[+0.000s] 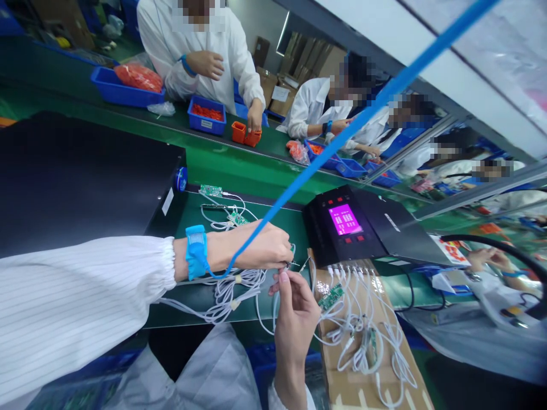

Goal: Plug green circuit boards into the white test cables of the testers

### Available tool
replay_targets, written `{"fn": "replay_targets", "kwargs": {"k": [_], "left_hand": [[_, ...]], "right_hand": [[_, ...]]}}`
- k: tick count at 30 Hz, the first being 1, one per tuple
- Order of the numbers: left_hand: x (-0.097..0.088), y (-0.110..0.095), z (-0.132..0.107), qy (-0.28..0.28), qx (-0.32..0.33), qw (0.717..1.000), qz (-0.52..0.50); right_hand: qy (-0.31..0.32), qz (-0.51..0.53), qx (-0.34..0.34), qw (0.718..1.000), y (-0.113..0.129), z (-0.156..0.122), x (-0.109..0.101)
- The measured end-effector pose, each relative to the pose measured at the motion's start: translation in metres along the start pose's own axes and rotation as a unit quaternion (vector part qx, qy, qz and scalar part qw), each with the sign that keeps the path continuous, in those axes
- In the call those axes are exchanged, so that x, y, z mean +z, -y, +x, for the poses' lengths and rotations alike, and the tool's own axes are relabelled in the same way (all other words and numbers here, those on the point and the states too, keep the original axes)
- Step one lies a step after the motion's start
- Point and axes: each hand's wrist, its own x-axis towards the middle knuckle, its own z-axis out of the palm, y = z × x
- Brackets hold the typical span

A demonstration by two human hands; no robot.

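Observation:
My left hand reaches in from the left, in a white striped sleeve with a blue wrist strap. Its fingers are closed in a pinch on the end of a thin white cable. My right hand comes up from below, thumb and fingers pinched on the same cable just under the left hand's fingertips. A bundle of white cables lies on the green mat beneath my left wrist. A small green circuit board lies just right of my right hand, wired to one cable.
A black tester with a magenta screen stands right of my hands, several white cables running onto a cardboard sheet. A large black box fills the left. Two more boards lie behind. Co-workers handle orange parts by blue bins.

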Motion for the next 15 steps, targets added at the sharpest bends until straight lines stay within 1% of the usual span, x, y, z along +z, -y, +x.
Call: {"fn": "replay_targets", "kwargs": {"k": [3, 6, 10, 15], "left_hand": [[0.001, 0.000, 0.000, -0.005, 0.000, 1.000, 0.001], [0.003, 0.000, -0.002, -0.030, -0.007, 1.000, -0.005], [0.009, 0.001, -0.003, -0.058, 0.011, 0.998, 0.001], [0.011, -0.001, -0.004, -0.063, 0.005, 0.998, 0.029]], "right_hand": [[-0.004, -0.009, -0.008, 1.000, 0.000, -0.001, 0.000], [-0.005, -0.011, -0.014, 1.000, 0.000, -0.001, 0.000], [-0.010, -0.013, -0.018, 1.000, 0.000, 0.000, 0.001], [-0.021, -0.016, -0.030, 0.999, -0.002, -0.001, 0.000]]}}
